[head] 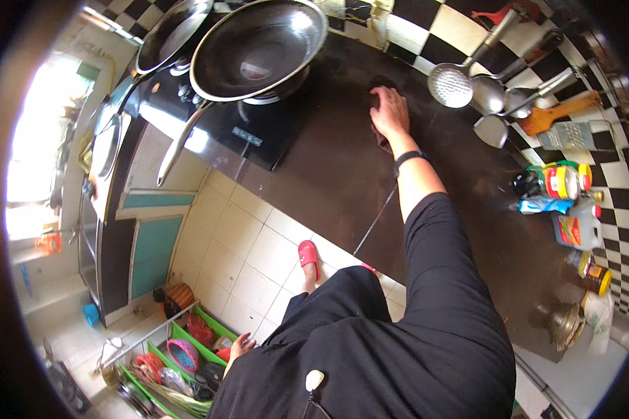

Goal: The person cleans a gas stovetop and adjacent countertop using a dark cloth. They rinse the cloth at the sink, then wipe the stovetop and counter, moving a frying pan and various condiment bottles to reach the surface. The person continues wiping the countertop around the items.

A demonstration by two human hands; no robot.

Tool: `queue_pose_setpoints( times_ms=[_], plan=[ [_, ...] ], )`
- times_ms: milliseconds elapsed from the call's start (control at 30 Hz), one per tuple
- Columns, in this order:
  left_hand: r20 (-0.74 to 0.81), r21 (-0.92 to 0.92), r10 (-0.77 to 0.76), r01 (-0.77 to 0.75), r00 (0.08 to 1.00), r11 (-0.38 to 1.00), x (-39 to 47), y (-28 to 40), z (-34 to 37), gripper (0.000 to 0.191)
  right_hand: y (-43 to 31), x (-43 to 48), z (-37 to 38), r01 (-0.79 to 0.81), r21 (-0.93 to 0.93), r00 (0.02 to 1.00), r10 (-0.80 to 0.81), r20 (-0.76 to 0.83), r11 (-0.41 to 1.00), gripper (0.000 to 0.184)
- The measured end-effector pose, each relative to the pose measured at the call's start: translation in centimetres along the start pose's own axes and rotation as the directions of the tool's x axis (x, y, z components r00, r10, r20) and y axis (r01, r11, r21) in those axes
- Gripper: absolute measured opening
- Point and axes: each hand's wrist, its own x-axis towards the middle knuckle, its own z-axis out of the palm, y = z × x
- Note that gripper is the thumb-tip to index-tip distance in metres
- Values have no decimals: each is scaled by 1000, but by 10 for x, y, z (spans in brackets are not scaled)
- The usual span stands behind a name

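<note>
My right hand (390, 111) presses down on a dark brown cloth (381, 140) on the countertop (325, 173), its fingers bent over the cloth. Much of the cloth is hidden under the palm, and its dark colour blends with the counter. A black band circles that wrist. Down at my side hangs my left hand (241, 346), empty and with fingers apart. Beyond it, low on the floor side, is a green rack (209, 320) of baskets and bags. Left of my right hand, a wok (257, 52) with a long metal handle sits on the black cooktop (257, 131).
A second pan (170, 36) stands behind the wok. A skimmer (451, 86), ladles, a wooden spatula (555, 112) and a grater (567, 136) hang along the checkered wall. Bottles (555, 180), a plastic jug (579, 230), a jar (595, 275) and a metal pot (563, 324) line the counter's right side.
</note>
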Motion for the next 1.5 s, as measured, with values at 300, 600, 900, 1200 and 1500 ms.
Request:
queue_pose_setpoints(
  times_ms=[300,600,900,1200,1500],
  plan=[
    [84,-244,100,-77,991,967,10,-106,35,62,-158,-75,48,286,408,891,-397,220,867,22],
    [16,-34,246,-245,969,969,35,-19,-43,56,-308,-243,23,-573,732,599,-421,681,369,34],
    [104,149,301,-314,948,938,67,27,-78,52,-166,-179,-133,-499,863,849,155,505,-79,47],
    [168,30,298,-307,940,951,88,12,-80,52,-80,-236,-122,-117,-228,963,166,212,967,78],
    [205,145,225,-257,953,956,120,-30,-100,49,-118,-147,-66,36,-190,991,-60,-118,981,36]
  ],
)
